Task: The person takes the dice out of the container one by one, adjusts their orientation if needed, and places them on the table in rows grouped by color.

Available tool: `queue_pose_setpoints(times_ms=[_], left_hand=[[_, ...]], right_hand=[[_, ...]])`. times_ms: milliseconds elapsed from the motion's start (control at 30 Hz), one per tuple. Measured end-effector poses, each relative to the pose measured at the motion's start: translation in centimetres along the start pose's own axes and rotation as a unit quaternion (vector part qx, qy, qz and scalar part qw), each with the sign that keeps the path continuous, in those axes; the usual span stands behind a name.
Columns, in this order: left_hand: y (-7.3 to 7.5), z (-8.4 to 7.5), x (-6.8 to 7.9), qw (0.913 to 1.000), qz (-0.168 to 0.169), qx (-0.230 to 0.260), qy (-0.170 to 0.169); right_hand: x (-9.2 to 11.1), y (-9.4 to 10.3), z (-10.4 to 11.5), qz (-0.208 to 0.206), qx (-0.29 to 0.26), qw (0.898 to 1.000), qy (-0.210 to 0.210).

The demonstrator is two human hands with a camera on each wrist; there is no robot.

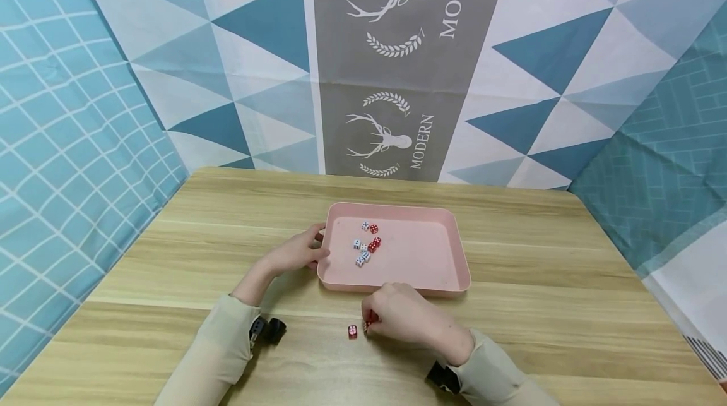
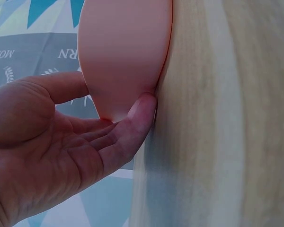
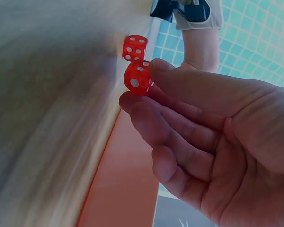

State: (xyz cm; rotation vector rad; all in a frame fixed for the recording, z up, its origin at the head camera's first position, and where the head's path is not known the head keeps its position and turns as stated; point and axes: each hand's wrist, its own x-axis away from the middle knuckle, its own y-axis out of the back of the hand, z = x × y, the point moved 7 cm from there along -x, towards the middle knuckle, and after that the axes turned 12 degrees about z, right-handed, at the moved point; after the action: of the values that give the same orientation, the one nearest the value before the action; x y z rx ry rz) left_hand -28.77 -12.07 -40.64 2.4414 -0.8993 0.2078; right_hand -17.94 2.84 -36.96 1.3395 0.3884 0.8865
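Rectangular pink tray (image 1: pixel 414 254), head view: On the wood-grain bench (image 1: pixel 539 261), it holds small white cubic dice (image 1: pixel 360 261) and white-spotted red dice (image 1: pixel 373 229); a loose red die (image 1: pixel 353 332) lies in front.
Left hand (image 2: pixel 66 146), left wrist view: Thumb and fingers clasp the tray's end.
Right hand (image 3: pixel 222 137), right wrist view: Thumb and fingertips pinch another red die (image 3: pixel 137 76), just beside the loose one.
Dice pickup: Apparently the step in hand; the next move likely calls for a clean lift.
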Motion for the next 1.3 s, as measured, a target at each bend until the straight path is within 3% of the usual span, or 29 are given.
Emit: queue_pose_setpoints(times_ms=[933,1133,1300], left_hand=[[-0.1,-0.3,0.2,0.9999,0.006,-0.002,-0.012],[-0.1,-0.3,0.2,0.9999,0.004,-0.003,-0.009],[0.0,-0.2,0.2,1.0,0.002,-0.006,-0.005]], right_hand=[[-0.2,-0.6,0.1,-0.011,0.013,1.0,0.001],[-0.1,0.6,-0.5,-0.042,0.001,0.999,-0.004],[0.1,2.0,-1.7,-0.097,-0.027,0.995,-0.003]])
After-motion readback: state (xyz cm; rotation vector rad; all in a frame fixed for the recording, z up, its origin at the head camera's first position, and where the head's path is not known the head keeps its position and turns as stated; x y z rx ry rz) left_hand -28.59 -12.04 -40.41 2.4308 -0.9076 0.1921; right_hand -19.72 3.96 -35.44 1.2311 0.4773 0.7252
